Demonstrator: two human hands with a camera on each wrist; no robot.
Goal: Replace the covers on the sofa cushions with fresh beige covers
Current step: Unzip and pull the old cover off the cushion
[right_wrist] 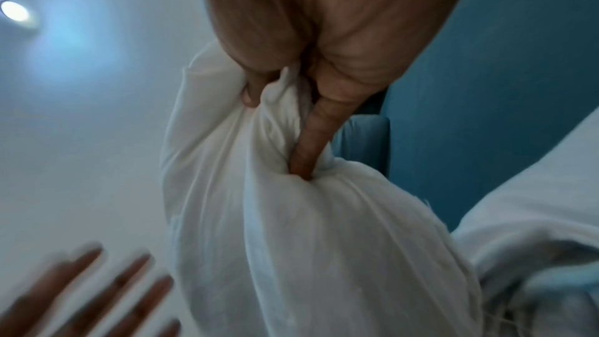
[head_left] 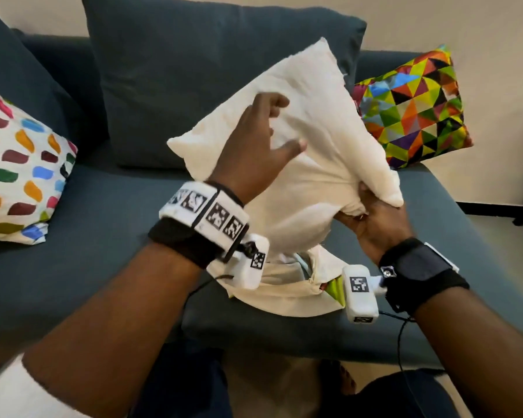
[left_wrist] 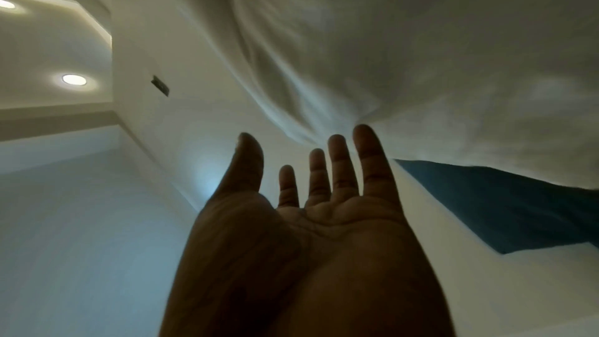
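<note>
Seen from the wearer's head looking down, two bare forearms with black wrist straps and white tracking blocks reach over a dark blue sofa (head_left: 82,224). Nearest, on the seat just below the wrists, lies a crumpled cover (head_left: 287,292), pale on the outside with a bright green patterned lining showing at its open mouth; it appears to be a removed cover set aside within easy reach, though which cover it is cannot be told for sure. Above it the right hand (head_left: 372,224) grips a bunched corner of a plain white cushion insert (head_left: 308,125), fingers curled tight into the fabric, likely to carry its weight and keep it lifted off the seat. The left hand (head_left: 254,146) is spread wide, fingers straight and relaxed, holding nothing; it rests against or hovers just beside the insert's face, probably to steady or turn it. The insert is tilted, one corner pointing up toward the backrest. Farther back, a multicoloured spotted cushion (head_left: 18,173) leans at the left end of the sofa, a geometric triangle-patterned cushion (head_left: 411,110) at the right, both with their old covers on. A large blue back cushion (head_left: 175,86) stands behind the insert.
</note>
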